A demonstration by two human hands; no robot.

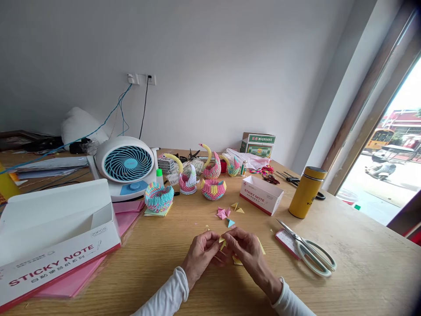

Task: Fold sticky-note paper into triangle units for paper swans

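"In the head view, where was your yellow piece (222,240)?"

"Pinched between your left hand (203,251) and right hand (246,249), over the surface (148,267), apparently part-folded."

"What looked done?"

"Pink triangles (223,213) and a blue triangle (230,223) lay folded beyond; loose yellow paper (237,261), partly hidden by your right hand, was perhaps left to fold."

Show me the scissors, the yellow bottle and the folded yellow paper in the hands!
Scissors (298,238): head view, around the pivot.
Yellow bottle (304,193): head view, middle of its body.
Folded yellow paper (222,240): head view, on its upper part.
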